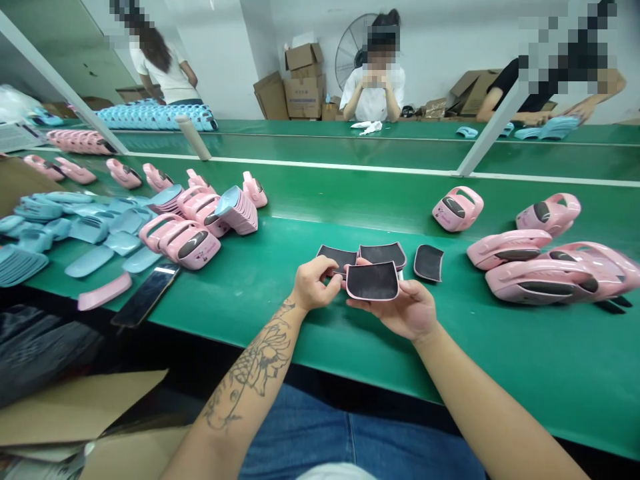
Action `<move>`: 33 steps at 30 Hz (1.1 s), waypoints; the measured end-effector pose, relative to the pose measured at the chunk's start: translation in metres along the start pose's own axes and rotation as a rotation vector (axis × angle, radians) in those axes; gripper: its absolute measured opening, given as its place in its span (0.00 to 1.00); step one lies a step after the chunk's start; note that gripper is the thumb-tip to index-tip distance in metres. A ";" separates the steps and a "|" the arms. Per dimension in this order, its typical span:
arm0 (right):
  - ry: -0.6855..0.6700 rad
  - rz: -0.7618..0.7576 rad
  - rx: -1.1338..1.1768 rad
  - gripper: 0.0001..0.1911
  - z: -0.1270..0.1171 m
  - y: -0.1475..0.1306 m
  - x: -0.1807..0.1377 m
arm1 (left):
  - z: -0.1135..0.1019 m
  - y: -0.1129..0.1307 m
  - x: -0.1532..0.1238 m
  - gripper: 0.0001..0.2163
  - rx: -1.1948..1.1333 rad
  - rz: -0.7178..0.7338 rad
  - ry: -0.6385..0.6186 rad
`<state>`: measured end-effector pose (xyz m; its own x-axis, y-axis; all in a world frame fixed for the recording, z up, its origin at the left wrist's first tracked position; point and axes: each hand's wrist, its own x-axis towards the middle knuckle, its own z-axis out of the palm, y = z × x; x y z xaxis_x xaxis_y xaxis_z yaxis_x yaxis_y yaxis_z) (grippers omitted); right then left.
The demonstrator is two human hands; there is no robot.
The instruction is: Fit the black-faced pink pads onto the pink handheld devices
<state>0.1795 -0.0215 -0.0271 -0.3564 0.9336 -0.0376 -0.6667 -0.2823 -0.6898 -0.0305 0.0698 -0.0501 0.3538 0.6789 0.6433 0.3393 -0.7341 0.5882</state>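
Note:
My right hand point(407, 310) holds a small black panel with a pink rim point(373, 281) from below, above the green belt point(310, 313). My left hand point(315, 283) is pinched at that panel's left edge, fingers closed on it. Just behind lie three more black panels: one on the left point(334, 256), one in the middle point(383, 253) and one on the right point(429, 261). My left forearm is tattooed.
Pink shells lie right point(555, 273) and left point(193, 243), with blue parts point(60, 223) at far left. A phone point(147, 293) rests near the belt's front edge. Three people work across the far belt. Cardboard box flaps point(75, 407) sit at lower left.

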 end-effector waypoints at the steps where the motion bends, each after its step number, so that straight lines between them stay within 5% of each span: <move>1: -0.003 0.005 -0.002 0.36 0.000 0.000 0.000 | 0.001 0.000 -0.001 0.07 -0.003 0.002 -0.012; 33: -0.006 0.026 -0.086 0.35 -0.001 0.006 -0.003 | 0.005 0.001 -0.004 0.03 0.008 0.067 -0.034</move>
<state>0.1773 -0.0255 -0.0321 -0.3771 0.9247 -0.0521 -0.5988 -0.2863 -0.7480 -0.0271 0.0670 -0.0546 0.4054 0.6286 0.6637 0.3204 -0.7777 0.5408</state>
